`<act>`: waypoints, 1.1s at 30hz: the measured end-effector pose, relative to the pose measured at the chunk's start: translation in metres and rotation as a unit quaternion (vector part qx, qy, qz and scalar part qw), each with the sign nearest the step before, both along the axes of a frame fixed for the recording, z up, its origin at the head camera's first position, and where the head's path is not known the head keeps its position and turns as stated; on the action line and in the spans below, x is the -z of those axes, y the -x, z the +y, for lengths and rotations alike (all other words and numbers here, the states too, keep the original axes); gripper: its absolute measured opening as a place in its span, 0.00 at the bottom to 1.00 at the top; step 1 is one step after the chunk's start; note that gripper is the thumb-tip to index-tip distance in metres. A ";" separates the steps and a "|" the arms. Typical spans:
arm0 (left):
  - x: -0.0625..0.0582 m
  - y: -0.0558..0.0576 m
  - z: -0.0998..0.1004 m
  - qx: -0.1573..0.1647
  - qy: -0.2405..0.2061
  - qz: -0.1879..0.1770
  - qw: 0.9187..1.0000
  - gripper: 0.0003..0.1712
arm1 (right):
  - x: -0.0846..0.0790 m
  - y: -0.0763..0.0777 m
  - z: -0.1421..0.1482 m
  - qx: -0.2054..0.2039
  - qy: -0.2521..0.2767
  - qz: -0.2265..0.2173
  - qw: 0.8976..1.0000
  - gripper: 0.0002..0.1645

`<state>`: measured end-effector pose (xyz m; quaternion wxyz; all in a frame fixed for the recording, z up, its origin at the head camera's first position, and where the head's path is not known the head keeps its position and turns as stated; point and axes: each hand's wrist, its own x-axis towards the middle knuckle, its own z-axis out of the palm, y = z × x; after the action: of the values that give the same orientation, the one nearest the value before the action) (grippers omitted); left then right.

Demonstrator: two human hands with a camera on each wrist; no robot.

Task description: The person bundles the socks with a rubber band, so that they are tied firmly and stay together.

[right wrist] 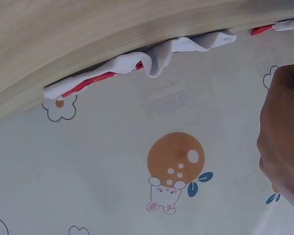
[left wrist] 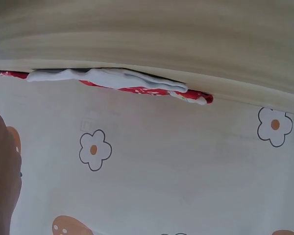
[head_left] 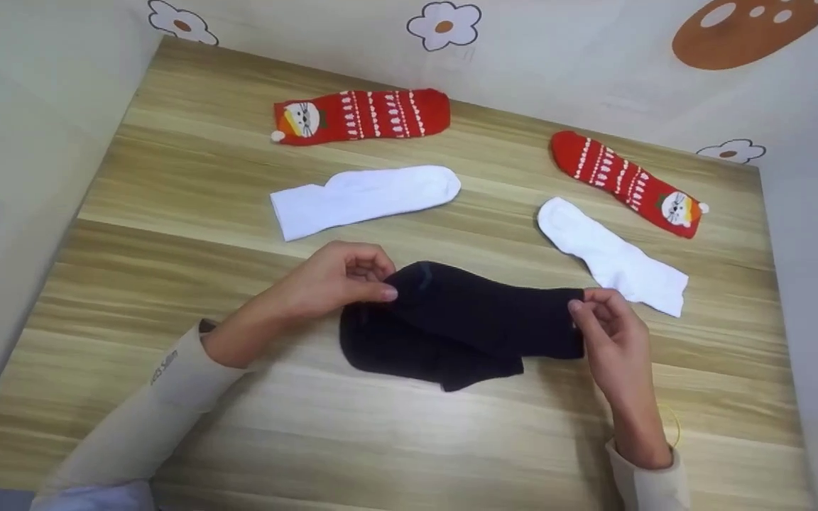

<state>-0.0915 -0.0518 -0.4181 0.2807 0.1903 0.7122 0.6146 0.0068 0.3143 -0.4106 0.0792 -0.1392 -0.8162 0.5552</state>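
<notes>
In the head view a black sock (head_left: pixel 480 305) is stretched out between two hands. My left hand (head_left: pixel 334 284) pinches its toe end between thumb and fingers. The cuff end is pinched by my right hand (head_left: pixel 620 348). A second black sock (head_left: pixel 409 351) lies beneath and in front, partly covered by the first. Just beyond the right fingers is a white sock (head_left: pixel 611 252), and another white sock (head_left: pixel 366 199) lies flat past the left hand. Both wrist views show only part of a hand at the edge, without the black socks.
Farther back on the wooden table (head_left: pixel 380 447) lie a red patterned sock (head_left: pixel 373 115) on the left and a matching red sock (head_left: pixel 625 183) on the right. A wall (head_left: pixel 558 64) with flower prints borders the far edge; side panels rise left and right.
</notes>
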 end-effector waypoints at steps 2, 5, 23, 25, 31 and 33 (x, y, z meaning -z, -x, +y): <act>0.000 -0.002 -0.004 -0.002 0.004 -0.003 1.000 0.09 | 0.001 0.000 -0.002 -0.013 0.000 -0.004 1.000 0.04; 0.001 -0.004 -0.009 -0.002 0.015 -0.008 1.000 0.08 | 0.002 -0.001 -0.004 -0.028 -0.008 -0.015 0.999 0.05; 0.010 -0.019 -0.039 0.037 0.084 -0.008 0.996 0.08 | 0.014 -0.004 -0.022 -0.124 -0.066 -0.063 0.988 0.04; 0.012 -0.019 -0.041 0.044 0.095 -0.006 0.994 0.07 | 0.017 -0.005 -0.024 -0.130 -0.074 -0.060 0.987 0.04; 0.016 -0.018 -0.044 0.073 0.142 0.006 0.987 0.07 | 0.024 -0.007 -0.033 -0.152 -0.115 -0.053 0.980 0.04; 0.016 -0.018 -0.044 0.080 0.154 0.012 0.985 0.08 | 0.026 -0.007 -0.035 -0.158 -0.132 -0.051 0.977 0.04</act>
<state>-0.0732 -0.0961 -0.4337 0.3463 0.2079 0.7844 0.4707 0.0137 0.2792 -0.4369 -0.0333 -0.0250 -0.8970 0.4400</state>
